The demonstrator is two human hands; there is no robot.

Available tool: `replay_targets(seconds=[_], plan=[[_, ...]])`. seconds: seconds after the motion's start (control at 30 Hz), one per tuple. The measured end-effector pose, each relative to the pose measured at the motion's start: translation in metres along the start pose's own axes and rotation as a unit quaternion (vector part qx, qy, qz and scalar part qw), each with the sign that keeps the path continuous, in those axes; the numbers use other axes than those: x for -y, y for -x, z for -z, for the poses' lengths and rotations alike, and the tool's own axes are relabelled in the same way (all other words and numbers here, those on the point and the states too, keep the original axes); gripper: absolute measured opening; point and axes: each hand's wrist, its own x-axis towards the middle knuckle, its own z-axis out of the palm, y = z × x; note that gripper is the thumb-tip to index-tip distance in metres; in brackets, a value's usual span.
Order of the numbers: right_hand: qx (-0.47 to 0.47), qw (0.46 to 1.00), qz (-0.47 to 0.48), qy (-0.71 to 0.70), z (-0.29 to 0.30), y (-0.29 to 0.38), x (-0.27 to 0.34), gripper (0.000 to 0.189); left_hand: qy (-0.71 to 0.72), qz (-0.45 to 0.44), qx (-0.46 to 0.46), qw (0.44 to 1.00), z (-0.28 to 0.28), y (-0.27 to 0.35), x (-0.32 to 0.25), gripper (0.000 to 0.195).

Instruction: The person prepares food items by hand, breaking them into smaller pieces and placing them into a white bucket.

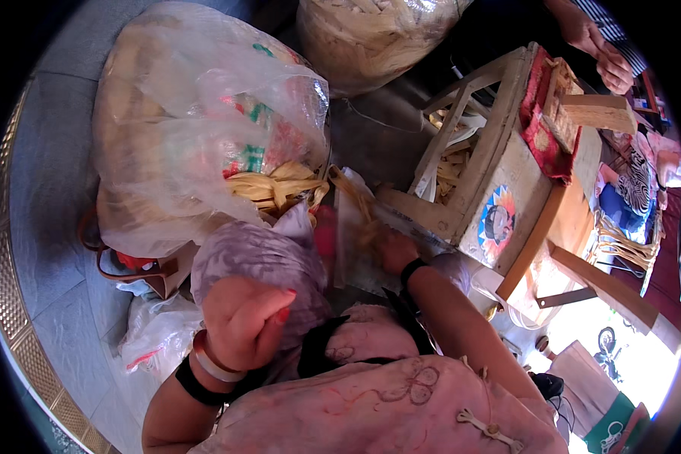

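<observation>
My left hand [244, 320] is raised over my lap, fingers curled and thumb against the forefinger, with nothing visible in it. Beyond my knee, my right hand [398, 252] grips a dried plant-fibre strip [358, 196] that runs up and to the left; its fingertips are shaded and hard to make out. Under that strip hangs a clear plastic sheet or bag [349, 244]. A bundle of similar pale yellow strips [278, 187] spills from the mouth of a large translucent plastic sack [204, 119], just beyond my knee in patterned cloth [255, 255].
A second plastic-wrapped bale [380, 40] stands behind. To the right is a worn wooden stand [488, 187] bearing a wooden block [598, 110] on red cloth. Another person's hands [607, 62] are beyond it. A handbag [170, 269] and plastic bag [162, 335] lie left.
</observation>
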Motion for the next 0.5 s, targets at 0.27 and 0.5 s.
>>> replay_targets(seconds=[0.27,0.5], plan=[[0.022,0.982,0.046,-0.181,-0.011,-0.003,-0.015,0.037,-0.063,-0.015,0.023,0.998,-0.013,-0.009,-0.006,0.027],[-0.014,0.77,-0.178,-0.613,0.047,0.033,0.005,0.031,-0.021,-0.034,0.017,0.999,-0.025,-0.023,-0.018,0.026]])
